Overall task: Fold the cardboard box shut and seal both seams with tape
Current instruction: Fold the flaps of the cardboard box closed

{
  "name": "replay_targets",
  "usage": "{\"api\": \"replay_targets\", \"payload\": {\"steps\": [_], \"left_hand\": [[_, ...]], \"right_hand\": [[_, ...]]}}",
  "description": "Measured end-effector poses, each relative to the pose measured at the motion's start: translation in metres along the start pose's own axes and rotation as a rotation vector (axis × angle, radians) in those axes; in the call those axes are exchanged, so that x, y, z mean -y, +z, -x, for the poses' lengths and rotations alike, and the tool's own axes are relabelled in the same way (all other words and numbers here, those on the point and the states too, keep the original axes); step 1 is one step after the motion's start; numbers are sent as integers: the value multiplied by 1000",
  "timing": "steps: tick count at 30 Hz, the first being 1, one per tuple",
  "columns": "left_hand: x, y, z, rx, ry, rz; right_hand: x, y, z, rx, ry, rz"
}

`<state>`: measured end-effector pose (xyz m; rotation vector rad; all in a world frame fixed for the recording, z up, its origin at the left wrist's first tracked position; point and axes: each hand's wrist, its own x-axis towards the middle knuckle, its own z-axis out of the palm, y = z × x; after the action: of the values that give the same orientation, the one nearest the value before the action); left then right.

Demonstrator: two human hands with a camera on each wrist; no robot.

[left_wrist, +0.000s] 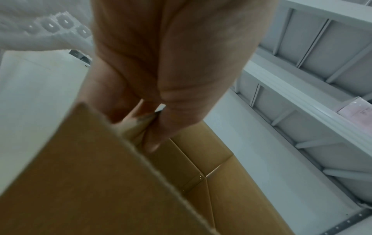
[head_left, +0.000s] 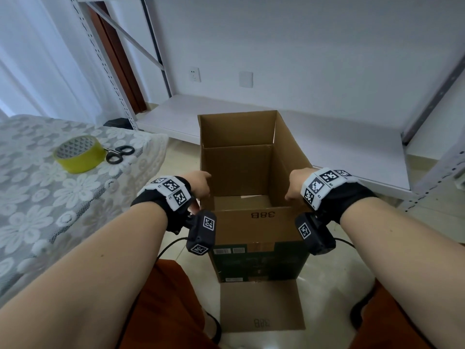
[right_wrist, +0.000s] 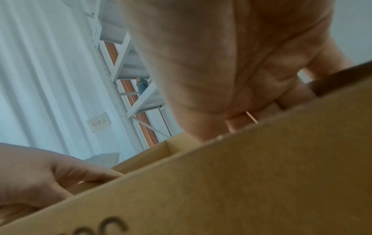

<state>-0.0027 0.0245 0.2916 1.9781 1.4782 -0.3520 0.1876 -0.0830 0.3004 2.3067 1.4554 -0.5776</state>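
Note:
The brown cardboard box [head_left: 251,172] stands on the floor with its top open. Its far flap [head_left: 236,129] and right flap [head_left: 289,149] stand up, and the near flap [head_left: 254,222] marked "38B" rises toward me. A bottom flap [head_left: 261,306] lies flat on the floor. My left hand [head_left: 202,185] pinches the box's left edge [left_wrist: 128,127] between thumb and fingers. Curled over the right edge [right_wrist: 332,76] is my right hand [head_left: 294,185]; its fingertips are hidden. A roll of yellow tape [head_left: 79,153] lies on the table at left, away from both hands.
Black-handled scissors [head_left: 118,153] lie beside the tape on the lace-covered table [head_left: 37,197]. A white metal shelf rack [head_left: 276,122] stands just behind the box, with a post [head_left: 427,96] at right. Tiled floor [head_left: 339,273] surrounds the box. My orange-clad knees [head_left: 163,311] are close below.

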Motion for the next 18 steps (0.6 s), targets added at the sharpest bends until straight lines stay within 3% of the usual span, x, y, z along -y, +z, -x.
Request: {"api": "replay_targets", "payload": {"steps": [1,4,7,9,12,15,18], "left_hand": [[1,-2,0,5,3,59],[1,-9,3,-72,46,88],[0,-9,1,-293,286,-197],[-4,-4,4,-346,447,-224],[-12,1,11,-243,524,-227],[-14,-3,17,-5,387,-368],[-13,-9,19,82,331,-367]], "right_hand": [[2,-3,4,37,20,24],[7,-11,4,-58,-36,3],[17,-20,6,-107,-135,-43],[28,-22,3,-72,-219,-117],[39,-18,-3,45,-316,-234],[39,-15,-3,212,-364,-340],[33,-11,-2,253,-372,-340]]}}
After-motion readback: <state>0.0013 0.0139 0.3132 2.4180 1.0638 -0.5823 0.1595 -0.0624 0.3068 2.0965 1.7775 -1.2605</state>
